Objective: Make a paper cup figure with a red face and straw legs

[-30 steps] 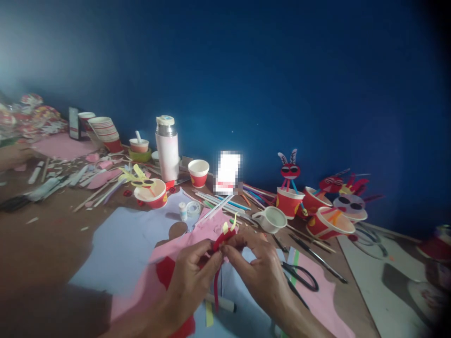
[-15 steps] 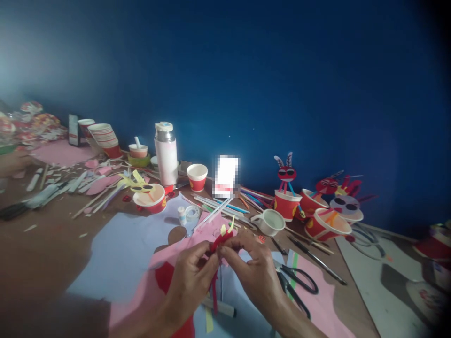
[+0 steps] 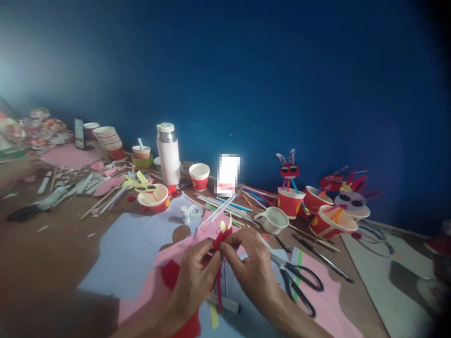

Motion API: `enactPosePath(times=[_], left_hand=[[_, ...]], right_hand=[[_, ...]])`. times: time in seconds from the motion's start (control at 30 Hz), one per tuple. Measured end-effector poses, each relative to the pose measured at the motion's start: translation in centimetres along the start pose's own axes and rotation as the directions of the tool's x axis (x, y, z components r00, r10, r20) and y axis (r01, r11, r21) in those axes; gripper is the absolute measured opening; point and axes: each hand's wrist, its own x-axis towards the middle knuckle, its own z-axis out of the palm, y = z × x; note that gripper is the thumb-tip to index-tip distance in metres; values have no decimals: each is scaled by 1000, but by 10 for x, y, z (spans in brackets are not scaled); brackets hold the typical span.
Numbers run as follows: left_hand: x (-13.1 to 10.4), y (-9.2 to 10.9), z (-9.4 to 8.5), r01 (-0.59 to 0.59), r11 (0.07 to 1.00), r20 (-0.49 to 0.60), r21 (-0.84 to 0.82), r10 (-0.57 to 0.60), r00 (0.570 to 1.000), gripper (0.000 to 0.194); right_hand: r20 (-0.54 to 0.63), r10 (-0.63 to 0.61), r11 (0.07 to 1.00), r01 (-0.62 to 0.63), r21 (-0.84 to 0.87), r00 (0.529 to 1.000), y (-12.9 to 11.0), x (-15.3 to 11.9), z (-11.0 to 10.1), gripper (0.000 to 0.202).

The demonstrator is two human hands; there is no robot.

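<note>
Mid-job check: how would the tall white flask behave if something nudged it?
The flask stands tall and narrow, so a high push could tip it. Its round body would probably roll once down. The shiny, metal-looking neck suggests a rigid, perhaps heavy build.

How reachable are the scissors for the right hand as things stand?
Probably yes: the scissors lie close beside the right hand, handles uncovered. But its fingers are pinching the red piece, which it would likely have to release first.
</note>
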Motion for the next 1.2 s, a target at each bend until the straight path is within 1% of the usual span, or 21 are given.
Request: enactPosePath(times=[0.13,0.3,0.4,0.5,0.63,0.77,0.87,1.0,1.07,1.13,1.2], left_hand=[[0,-1,-1,-24,1000,8,-3,24,1000,22],[2,-4,0,-43,998,35,52,42,999,23],[3,-7,1,-37,999,35,20,36,999,25],[3,-9,2,-17,1000,44,-16,18,999,23],[2,-10,2,8,998,50,-57,-5,999,18],[2,-13,1,14,999,43,-30,-13,999,20],[3,-15,0,24,1000,48,-14,-23,999,20],[6,-13,-2,33,999,-19,-27,-34,999,22],[8,-9,-4,28,999,-70,-22,-29,997,23],[9,-5,-4,19,1000,-107,-21,-21,994,25],[9,-1,-4,9,1000,-122,-23,-12,993,26]], right_hand=[[17,-33,998,34,-59,999,1,-1,-1,14],[42,-16,993,21,-120,999,2,-1,-2,13],[56,-2,988,11,-153,998,2,0,-2,11],[68,27,985,-15,-174,997,2,1,-3,6],[70,76,980,-62,-187,995,3,2,-3,6],[67,72,981,-58,-185,995,2,2,-2,6],[44,62,989,-56,-139,997,1,3,-3,5],[10,33,998,-32,-57,999,0,3,-8,10],[3,65,997,-64,-45,998,0,3,-10,9],[13,107,994,-107,-31,994,1,4,-11,5],[28,128,992,-128,-15,991,3,4,-11,8]])
